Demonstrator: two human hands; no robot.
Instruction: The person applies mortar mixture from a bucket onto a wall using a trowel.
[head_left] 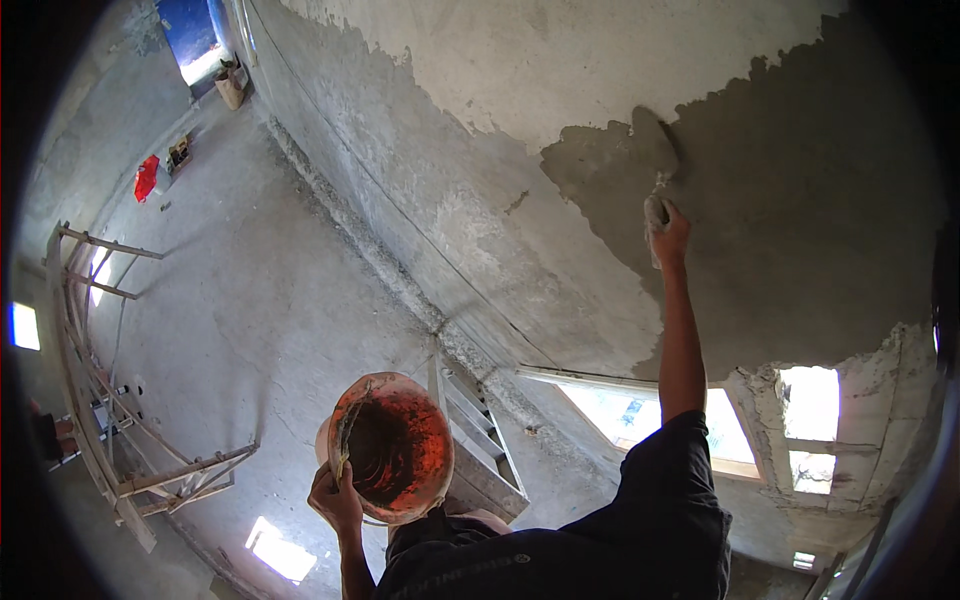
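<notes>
My right hand (668, 232) is wrapped round the handle of a trowel (655, 150), my arm stretched far up and out. The trowel's blade lies against the wall at the edge of a dark, wet patch of plaster (800, 210). Paler, dry wall (560, 70) borders that patch. My left hand (338, 497) grips the rim of an orange-red bucket (435, 440) in front of my body. The bucket is tilted toward me, its inside smeared with grey mortar and dark at the bottom.
Below the bucket stands a wooden ladder-like frame (480, 425). A long wooden scaffold (90, 400) lines the left side. On the floor far off are a red item (146, 178) and a sack-like container (231, 85). A bright window opening (620, 415) sits under my right arm. A cord (400, 228) runs along the wall.
</notes>
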